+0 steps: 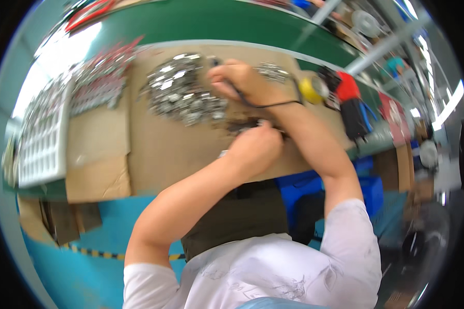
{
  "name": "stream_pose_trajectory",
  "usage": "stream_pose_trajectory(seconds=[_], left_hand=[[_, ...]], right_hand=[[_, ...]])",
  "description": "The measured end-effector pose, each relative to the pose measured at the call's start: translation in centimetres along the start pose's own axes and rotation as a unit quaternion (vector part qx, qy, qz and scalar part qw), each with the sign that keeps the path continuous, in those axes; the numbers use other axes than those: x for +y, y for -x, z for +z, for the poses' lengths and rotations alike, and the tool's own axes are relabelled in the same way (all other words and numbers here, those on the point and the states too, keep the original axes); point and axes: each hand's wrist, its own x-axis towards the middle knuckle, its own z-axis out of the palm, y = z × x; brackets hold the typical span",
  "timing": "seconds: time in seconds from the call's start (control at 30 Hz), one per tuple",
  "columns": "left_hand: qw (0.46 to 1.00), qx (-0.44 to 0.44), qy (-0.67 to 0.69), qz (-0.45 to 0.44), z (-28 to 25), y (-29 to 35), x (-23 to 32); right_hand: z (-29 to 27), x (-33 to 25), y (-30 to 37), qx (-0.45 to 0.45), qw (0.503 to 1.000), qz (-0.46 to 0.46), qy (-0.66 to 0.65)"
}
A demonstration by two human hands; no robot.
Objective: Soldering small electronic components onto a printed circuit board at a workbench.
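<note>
White plastic makes the tray (pixel 62 139) at the far left, and its many little spaces are probably there to keep small things apart. Just beside it is a flat piece of brown cardboard (pixel 98 177), with grey and red parts (pixel 99 90) lying close together at its far end, maybe so they stay tidy. Next comes a big heap of shiny metal bits (pixel 176 87), left loose, perhaps so a hand can get to them fast.

Just right of the heap, the right hand (pixel 242 80) is up over the table. Its fingers look curled and clamped on a dark tool (pixel 214 62), whose end pokes out at the top. A black cord (pixel 263 106) loops across that wrist, maybe so it keeps out of the way.

Nearer the body, the left hand (pixel 258 147) is low by some dark bits (pixel 241 125). Its fingers look bunched together, but it is too blurry to tell if they hold anything. Past the hands sit a small metal pile (pixel 272 72), a yellow roll (pixel 312 90) and a red and black thing (pixel 349 100), perhaps put aside to leave room for the arms
</note>
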Motion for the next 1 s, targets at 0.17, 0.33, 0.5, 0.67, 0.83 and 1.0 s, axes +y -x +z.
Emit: stream_pose_trajectory(seconds=[0.17,0.33,0.5,0.67,0.83,1.0], left_hand=[[0.991,0.011,0.079,-0.104,0.8,0.4,-0.2],[0.993,-0.004,0.075,-0.096,1.1,-0.1,0.1],[0.995,-0.005,0.057,-0.08,0.8,-0.1,0.5],[0.994,-0.006,0.065,-0.083,0.4,0.3,0.1],[0.999,-0.004,0.026,-0.042,2.0,0.2,-1.0],[0.997,0.053,0.042,-0.028,1.2,0.5,-0.5]], right_hand=[[0.7,0.5,0.0,0.039,0.998,-0.051,0.006],[-10.7,4.0,6.6,0.07,0.977,0.013,0.203],[-25.2,6.5,16.9,0.128,0.914,0.222,0.314],[-31.0,11.0,22.2,0.063,0.86,0.358,0.359],[-26.6,8.8,17.1,0.13,0.906,0.214,0.341],[-16.6,-0.7,9.8,0.098,0.948,0.294,0.072]])
